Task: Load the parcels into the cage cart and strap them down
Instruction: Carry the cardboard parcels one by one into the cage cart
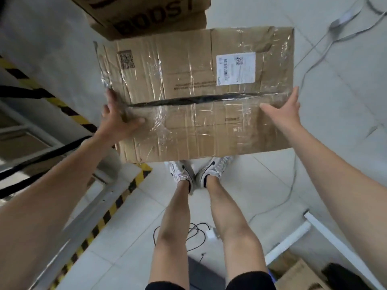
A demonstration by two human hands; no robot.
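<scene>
Grip on the taped parcel (194, 97): left hand (117, 120) and right hand (282, 109) press its ends, fingers straight, thumbs on top.

Parcel (188, 130): creased matt cardboard. Glossy wrinkled clear tape (159, 122) between the two grips. Label (235, 69) beyond right hand (280, 110): white paper.

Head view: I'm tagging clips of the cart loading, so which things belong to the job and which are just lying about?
Job: taped parcel, left hand and right hand at its ends, BOOST box, hazard-taped metal frame, black straps.
Lying about: black cable, white charger.
</scene>
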